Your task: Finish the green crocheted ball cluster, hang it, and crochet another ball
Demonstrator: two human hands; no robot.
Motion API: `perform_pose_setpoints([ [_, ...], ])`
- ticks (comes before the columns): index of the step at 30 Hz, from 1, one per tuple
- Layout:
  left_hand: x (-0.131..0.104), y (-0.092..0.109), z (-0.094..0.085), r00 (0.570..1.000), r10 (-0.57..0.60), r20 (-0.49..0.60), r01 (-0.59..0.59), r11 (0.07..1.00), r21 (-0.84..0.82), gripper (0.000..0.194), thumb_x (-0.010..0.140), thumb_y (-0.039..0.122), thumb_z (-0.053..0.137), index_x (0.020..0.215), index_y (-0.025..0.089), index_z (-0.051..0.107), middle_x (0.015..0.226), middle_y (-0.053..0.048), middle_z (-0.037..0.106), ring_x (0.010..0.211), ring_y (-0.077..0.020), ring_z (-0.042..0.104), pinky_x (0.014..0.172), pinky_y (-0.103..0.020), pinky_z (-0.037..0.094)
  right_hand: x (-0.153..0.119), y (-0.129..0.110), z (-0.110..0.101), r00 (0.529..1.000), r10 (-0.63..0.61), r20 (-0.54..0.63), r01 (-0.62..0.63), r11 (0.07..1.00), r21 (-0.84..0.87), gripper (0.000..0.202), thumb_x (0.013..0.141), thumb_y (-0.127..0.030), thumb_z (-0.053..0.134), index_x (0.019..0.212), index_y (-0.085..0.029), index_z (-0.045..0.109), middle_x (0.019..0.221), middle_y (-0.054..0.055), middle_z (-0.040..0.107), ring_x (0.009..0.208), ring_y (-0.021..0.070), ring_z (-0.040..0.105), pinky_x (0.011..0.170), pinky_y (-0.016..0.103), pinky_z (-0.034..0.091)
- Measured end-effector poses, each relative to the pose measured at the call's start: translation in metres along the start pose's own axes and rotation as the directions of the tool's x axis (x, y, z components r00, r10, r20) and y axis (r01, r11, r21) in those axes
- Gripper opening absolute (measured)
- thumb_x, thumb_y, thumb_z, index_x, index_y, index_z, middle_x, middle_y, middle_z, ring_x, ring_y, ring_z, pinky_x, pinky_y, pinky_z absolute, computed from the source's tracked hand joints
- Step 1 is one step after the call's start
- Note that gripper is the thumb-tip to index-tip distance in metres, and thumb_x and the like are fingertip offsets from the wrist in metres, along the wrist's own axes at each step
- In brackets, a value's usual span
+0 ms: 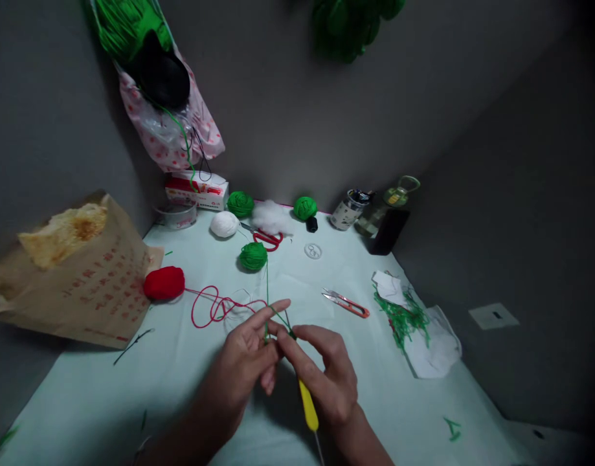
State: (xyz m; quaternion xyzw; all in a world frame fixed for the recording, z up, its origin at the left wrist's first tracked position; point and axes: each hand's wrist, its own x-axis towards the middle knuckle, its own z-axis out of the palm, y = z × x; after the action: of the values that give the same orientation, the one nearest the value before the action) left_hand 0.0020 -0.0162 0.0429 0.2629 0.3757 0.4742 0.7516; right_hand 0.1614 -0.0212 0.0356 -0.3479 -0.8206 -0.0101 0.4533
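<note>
Near the middle of the table, my right hand (329,375) is closed around a crochet hook with a yellow handle (307,406), its handle slanting down toward me. My left hand (246,359) has green yarn (267,285) running over its raised index finger, while its thumb and other fingers pinch close to the hook's tip. A small dark green bit of work seems to sit between the fingertips, mostly hidden by them. The strand leads back to a green yarn ball (253,257). Red yarn (219,304) lies in loops just beyond my left hand.
Left are a red yarn ball (164,283) and a paper bag with flatbread (98,272). Red-handled scissors (268,240), a white yarn ball (224,224) and stuffing (272,218) lie behind. Thread snips (346,302), green scraps (404,317) and a bottle (375,220) are right.
</note>
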Motion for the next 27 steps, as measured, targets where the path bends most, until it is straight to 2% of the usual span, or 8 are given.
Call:
perform_pose_setpoints([
  [3,0.002,0.007,-0.002,0.995,-0.088,0.043,0.094,0.985,-0.148,0.049,0.074,0.026,0.083,0.119,0.015,0.07,0.063,0.008,0.045,0.041,0.001,0.022,0.039,-0.015,0.025,0.001,0.0,-0.005,0.96,0.279,-0.036,-0.26,0.929,0.265,0.029,0.094,-0.009,0.055,0.113,-0.024,0.071,0.095,0.008,0.07,0.088,0.02,0.067,0.071,0.032,0.059],
  [6,0.004,0.013,-0.001,0.998,-0.055,0.031,0.06,0.986,-0.158,0.047,0.074,0.023,0.083,0.118,0.018,0.07,0.074,0.005,0.054,0.04,0.0025,0.028,0.038,-0.014,0.026,0.008,0.0,-0.005,0.861,0.509,0.02,-0.425,0.696,0.58,0.025,0.098,-0.013,0.05,0.1,-0.024,0.073,0.085,0.005,0.069,0.076,0.0173,0.064,0.066,0.031,0.056],
  [9,0.005,0.01,0.001,0.998,-0.006,0.055,0.009,0.998,-0.063,0.05,0.075,0.027,0.083,0.123,0.021,0.068,0.081,0.003,0.059,0.04,0.0008,0.037,0.039,-0.017,0.032,0.012,-0.002,0.0,0.839,0.541,0.063,-0.459,0.64,0.616,0.023,0.097,-0.013,0.053,0.099,-0.024,0.074,0.089,0.005,0.072,0.079,0.0169,0.066,0.066,0.03,0.057],
  [14,0.008,0.0,0.0,0.997,0.079,-0.01,-0.079,0.997,0.024,0.056,0.074,0.03,0.084,0.126,0.021,0.066,0.084,0.002,0.059,0.044,-0.0015,0.043,0.042,-0.018,0.038,0.006,-0.006,0.001,0.934,0.357,0.003,-0.339,0.883,0.325,0.034,0.092,-0.006,0.058,0.114,-0.027,0.072,0.098,0.006,0.073,0.088,0.0185,0.07,0.072,0.031,0.059],
  [17,0.009,0.001,-0.003,0.997,-0.04,0.063,0.046,0.995,-0.089,0.05,0.077,0.029,0.082,0.123,0.017,0.068,0.065,0.006,0.051,0.042,-0.0011,0.034,0.04,-0.017,0.032,0.003,-0.004,-0.005,0.964,0.266,0.019,-0.264,0.943,0.2,0.036,0.09,-0.007,0.061,0.116,-0.028,0.073,0.103,0.008,0.072,0.093,0.0215,0.07,0.074,0.035,0.06],
  [21,0.009,0.008,-0.003,0.995,-0.086,0.045,0.092,0.98,-0.175,0.035,0.078,0.021,0.08,0.112,0.016,0.075,0.061,0.008,0.045,0.043,0.0003,0.027,0.042,-0.014,0.028,0.004,0.002,-0.007,0.873,0.487,-0.035,-0.409,0.769,0.492,0.027,0.095,-0.01,0.054,0.103,-0.026,0.075,0.089,0.005,0.07,0.081,0.0175,0.066,0.069,0.031,0.057],
  [23,0.008,0.008,-0.003,0.999,-0.028,0.015,0.029,0.992,-0.124,0.036,0.076,0.021,0.082,0.111,0.018,0.075,0.073,0.004,0.055,0.045,0.0006,0.034,0.043,-0.015,0.033,0.005,0.003,-0.004,0.817,0.577,0.01,-0.454,0.632,0.628,0.023,0.097,-0.015,0.055,0.097,-0.026,0.075,0.086,0.004,0.07,0.078,0.0166,0.064,0.069,0.031,0.056],
  [27,0.007,0.003,-0.002,0.996,0.045,0.072,-0.044,0.999,-0.008,0.041,0.077,0.027,0.081,0.116,0.02,0.073,0.084,-0.001,0.065,0.054,-0.0055,0.052,0.054,-0.021,0.046,0.006,0.003,0.004,0.779,0.614,0.127,-0.508,0.5,0.702,0.018,0.096,-0.02,0.059,0.099,-0.024,0.077,0.093,0.006,0.073,0.086,0.0176,0.067,0.073,0.031,0.056],
])
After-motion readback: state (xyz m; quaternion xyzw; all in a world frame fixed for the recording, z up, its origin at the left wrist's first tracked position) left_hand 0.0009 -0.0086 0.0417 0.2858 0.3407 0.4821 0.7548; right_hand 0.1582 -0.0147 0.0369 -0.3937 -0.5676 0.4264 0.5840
